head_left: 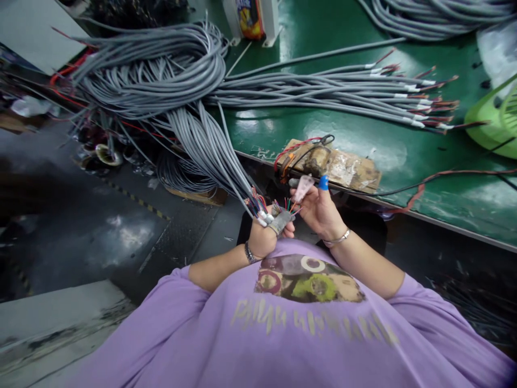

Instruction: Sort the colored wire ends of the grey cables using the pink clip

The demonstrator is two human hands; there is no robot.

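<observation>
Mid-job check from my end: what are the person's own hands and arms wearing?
Loose light-purple sleeves leave the forearms bare. A dark linked band circles the left hand's wrist; a slim silvery band circles the right's. The right hand also has a bright blue covering on one digit's tip.

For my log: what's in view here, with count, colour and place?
Bench: one, green, top and right
Large coil: one, grey, upper left
Second coil: one, grey, top right
Laid-out cables: many, grey, across bench
Held cables: many, grey, running to left hand
Wooden block: one, brown, bench edge
Plastic item: one, lime green, right edge
Shirt: one, lilac, bottom
Left hand: one, bare, holding cable ends
Right hand: one, bare, beside left
</observation>
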